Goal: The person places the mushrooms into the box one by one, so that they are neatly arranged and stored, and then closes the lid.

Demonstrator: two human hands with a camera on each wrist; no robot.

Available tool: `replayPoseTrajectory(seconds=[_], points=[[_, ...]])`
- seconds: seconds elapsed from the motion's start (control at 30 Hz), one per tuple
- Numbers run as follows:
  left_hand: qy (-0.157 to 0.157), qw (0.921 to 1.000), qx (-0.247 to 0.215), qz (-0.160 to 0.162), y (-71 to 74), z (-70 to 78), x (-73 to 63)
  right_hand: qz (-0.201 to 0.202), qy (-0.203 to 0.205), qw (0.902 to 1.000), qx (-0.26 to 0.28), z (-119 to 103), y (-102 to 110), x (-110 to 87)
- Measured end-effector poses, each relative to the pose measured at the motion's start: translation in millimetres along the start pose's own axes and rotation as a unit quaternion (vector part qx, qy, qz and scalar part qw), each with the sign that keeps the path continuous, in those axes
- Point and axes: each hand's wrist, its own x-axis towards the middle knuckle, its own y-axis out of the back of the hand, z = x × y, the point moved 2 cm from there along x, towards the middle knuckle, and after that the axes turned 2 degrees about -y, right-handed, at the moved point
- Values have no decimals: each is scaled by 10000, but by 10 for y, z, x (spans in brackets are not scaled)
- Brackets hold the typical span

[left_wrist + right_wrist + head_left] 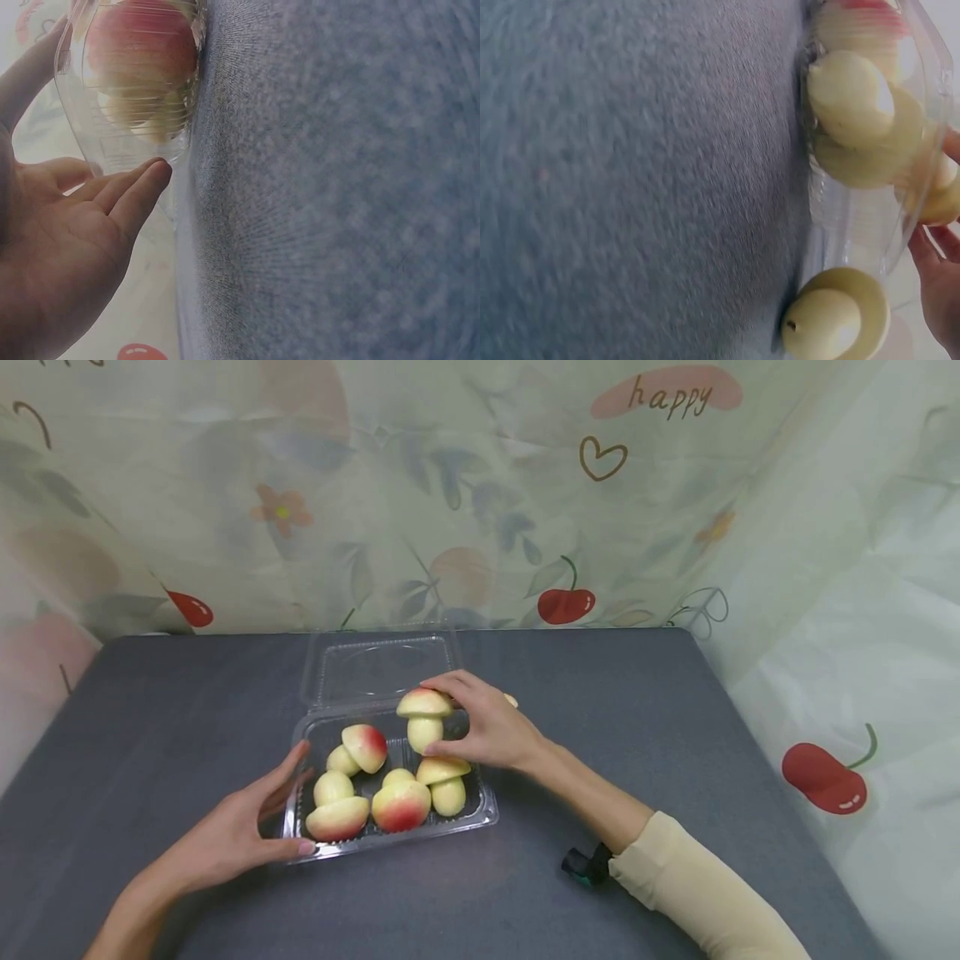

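Observation:
A clear plastic clamshell box (pixel 474 821) lies with its lid (pixel 382 672) folded back. Several toy mushrooms, pale yellow with reddish caps, are inside, one of them (pixel 365 748) at the back left. My right hand (pixel 491 727) pinches another toy mushroom (pixel 424 704), cap up, between thumb and fingers over the box's back right part. At the box's left side is my left hand (pixel 232 831), its thumb at the front corner; in the left wrist view its fingers (pixel 142 196) extend almost straight beside the clear wall.
One more toy mushroom (pixel 829 322) lies on the grey tabletop (pixel 600 727) outside the box, mostly hidden behind my right hand in the head view. A small black object (pixel 587 866) shows under the right forearm. A printed curtain (pixel 480 485) hangs behind the table.

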Motion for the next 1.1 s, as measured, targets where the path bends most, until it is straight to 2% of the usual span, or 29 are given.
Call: replayPoseTrajectory(seconds=[0.37, 0.53, 0.7, 1.1], points=[[-41, 10000, -28, 13, -1, 8, -2, -221, -154, 9994, -210, -60, -163, 0], [-176, 9998, -64, 43, 0, 6, -4, -309, -410, 9980, -379, -94, -224, 2], [-301, 9994, -122, 86, -6, -4, -10, -394, -478, 9962, -619, -107, -268, 8], [-134, 9999, -91, 39, -13, 4, -8, -520, -488, 9927, -970, -134, -292, 13]])
